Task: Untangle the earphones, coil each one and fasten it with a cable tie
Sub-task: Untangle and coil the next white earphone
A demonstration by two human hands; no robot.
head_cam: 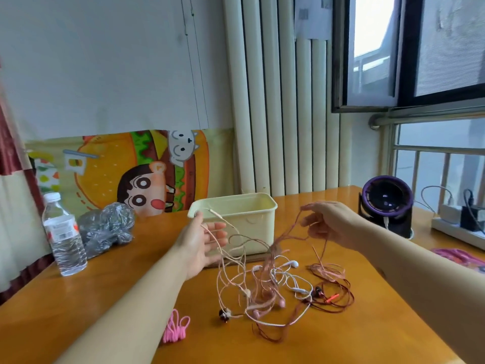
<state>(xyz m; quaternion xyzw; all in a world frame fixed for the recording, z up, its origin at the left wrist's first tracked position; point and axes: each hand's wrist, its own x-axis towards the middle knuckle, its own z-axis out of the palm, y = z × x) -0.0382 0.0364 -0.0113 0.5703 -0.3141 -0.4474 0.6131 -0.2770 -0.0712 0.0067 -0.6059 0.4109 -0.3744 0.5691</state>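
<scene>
The earphones (275, 287) lay in one knotted heap on the orange surface (367, 324), in front of a cream box (246, 222). Pink, white and reddish-brown leads crossed one another there, with several earbuds loose among them. From the heap a pink cord (223, 258) rose to the left hand (204, 245), whose fingers (219, 227) were straight and slightly spread, the cord draped across them rather than gripped. A reddish-brown cord (288, 232) climbed to the right hand (330, 224), raised higher, and its curled fingers (311, 222) appeared to pinch the cord near the top of its loop, though blur made the exact hold hard to read. This looked like the untangling step, early on, since nothing was coiled and the pink cable ties (175, 327) lay untouched near the left forearm. The next move would likely call for drawing the two hands apart gently and finding where the lifted cord crossed the others. It could then be fed out without tightening the knot.
</scene>
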